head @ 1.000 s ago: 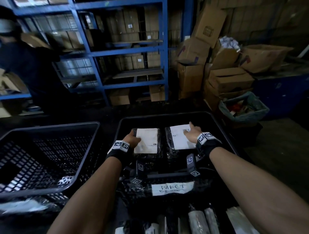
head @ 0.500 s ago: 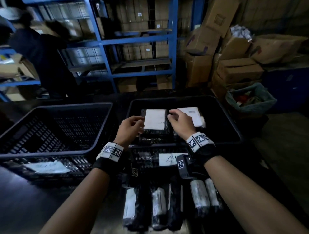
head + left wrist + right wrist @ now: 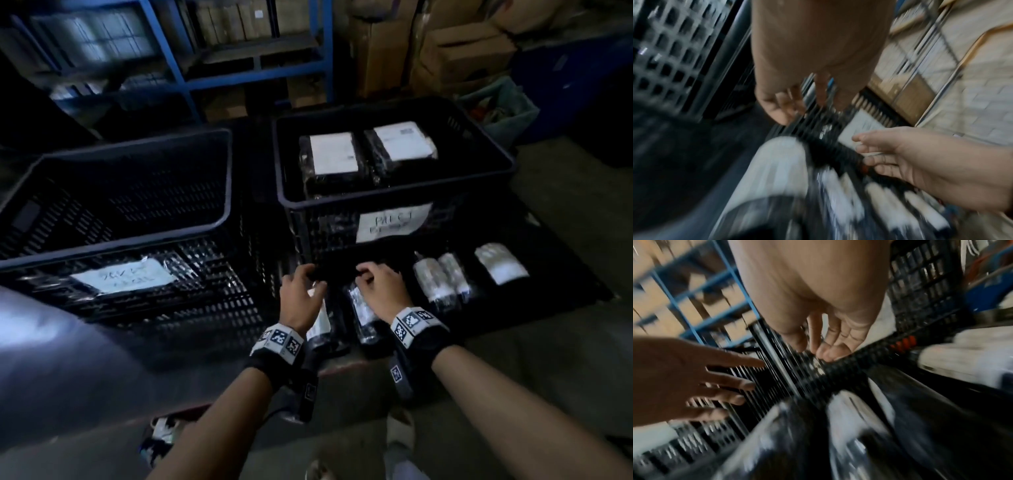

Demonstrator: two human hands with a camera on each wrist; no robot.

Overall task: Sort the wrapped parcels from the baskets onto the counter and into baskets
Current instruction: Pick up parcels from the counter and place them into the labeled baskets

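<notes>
Two flat black-wrapped parcels with white labels [image 3: 332,154] [image 3: 400,140] lie side by side in the right black basket [image 3: 394,200]. On the dark counter [image 3: 555,260] before it lie several rolled wrapped parcels. My left hand [image 3: 313,281] hovers over the top end of one roll [image 3: 320,322], fingers spread and relaxed, holding nothing. My right hand [image 3: 366,277] reaches down at the top of the neighbouring roll [image 3: 364,311], fingertips [image 3: 826,353] touching near the basket's foot. Both wrist views are blurred. Further rolls [image 3: 440,279] [image 3: 500,263] lie to the right.
An empty black basket [image 3: 116,192] with a paper label [image 3: 123,275] stands at the left, close beside the right one. Blue shelving [image 3: 253,68] and stacked cardboard boxes [image 3: 445,51] stand behind. A green bin [image 3: 496,106] sits at the back right.
Both hands have let go of the flat parcels in the right basket and drawn back and down to the rolls on the counter. The head view has tilted down.
</notes>
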